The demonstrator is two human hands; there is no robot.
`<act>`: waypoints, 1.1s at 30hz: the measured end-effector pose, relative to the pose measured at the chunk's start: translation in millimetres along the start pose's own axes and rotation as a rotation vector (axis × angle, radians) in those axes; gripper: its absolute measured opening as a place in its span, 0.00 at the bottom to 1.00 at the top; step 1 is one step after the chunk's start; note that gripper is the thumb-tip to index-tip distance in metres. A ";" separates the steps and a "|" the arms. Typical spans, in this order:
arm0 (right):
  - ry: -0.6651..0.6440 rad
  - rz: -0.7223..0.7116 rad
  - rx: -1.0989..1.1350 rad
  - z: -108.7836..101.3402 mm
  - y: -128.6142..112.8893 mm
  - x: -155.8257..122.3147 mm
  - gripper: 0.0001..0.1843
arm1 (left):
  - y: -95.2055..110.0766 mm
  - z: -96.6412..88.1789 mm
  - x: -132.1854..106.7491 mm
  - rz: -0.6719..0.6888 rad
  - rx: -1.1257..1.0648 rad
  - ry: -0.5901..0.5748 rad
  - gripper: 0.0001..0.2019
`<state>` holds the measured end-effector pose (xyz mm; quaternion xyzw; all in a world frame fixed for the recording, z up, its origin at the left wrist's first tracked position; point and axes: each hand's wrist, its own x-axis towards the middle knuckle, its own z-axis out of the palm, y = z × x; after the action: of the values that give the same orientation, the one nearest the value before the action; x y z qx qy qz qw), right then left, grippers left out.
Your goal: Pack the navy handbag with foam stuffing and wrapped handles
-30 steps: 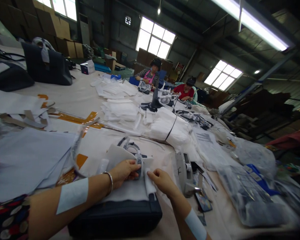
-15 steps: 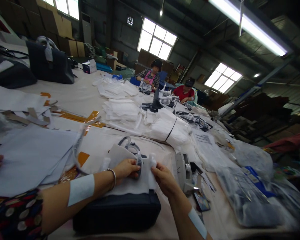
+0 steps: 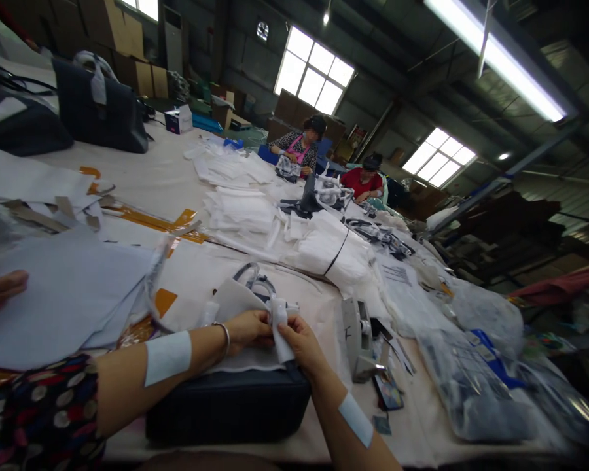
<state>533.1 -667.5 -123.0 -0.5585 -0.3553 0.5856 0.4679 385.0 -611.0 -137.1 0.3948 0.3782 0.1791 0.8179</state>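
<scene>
A dark blue handbag (image 3: 226,405) lies flat at the table's near edge. My left hand (image 3: 248,327) and my right hand (image 3: 302,343) meet above it, both closed on a strip of white wrapping paper (image 3: 279,327) wound round the bag's handle. The wrapped handle loops (image 3: 255,281) show just beyond my fingers. A white sheet (image 3: 240,360) lies under my hands on the bag. My left wrist carries a metal bracelet.
A grey tape dispenser (image 3: 358,337) stands right of the bag. Large white sheets (image 3: 63,294) lie at the left, with another person's hand (image 3: 0,291) on them. Piles of white paper (image 3: 240,209), plastic bags (image 3: 476,379) and dark bags (image 3: 98,111) cover the table; two people sit at the far end.
My right hand has folded the white paper leftward over the handle until it meets my left hand. The other person's hand at the left has come further onto the sheets.
</scene>
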 end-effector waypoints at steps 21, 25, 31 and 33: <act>-0.131 0.154 -0.065 -9.1 19.2 16.3 0.31 | 12.0 6.0 -3.4 0.042 0.579 0.116 0.22; -0.178 0.194 -0.090 -12.6 22.6 17.1 0.33 | 14.7 8.0 -8.7 0.127 0.838 0.195 0.23; -0.222 0.219 -0.082 -11.5 23.7 17.7 0.36 | 22.0 9.0 -18.1 0.182 1.185 0.269 0.27; -0.241 0.218 -0.048 -9.4 23.1 16.9 0.35 | 23.5 9.5 -20.8 0.183 1.298 0.260 0.30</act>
<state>540.0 -659.7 -151.3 -0.5306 -0.3601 0.6869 0.3420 378.9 -613.5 -105.0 0.8127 0.4698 0.0300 0.3434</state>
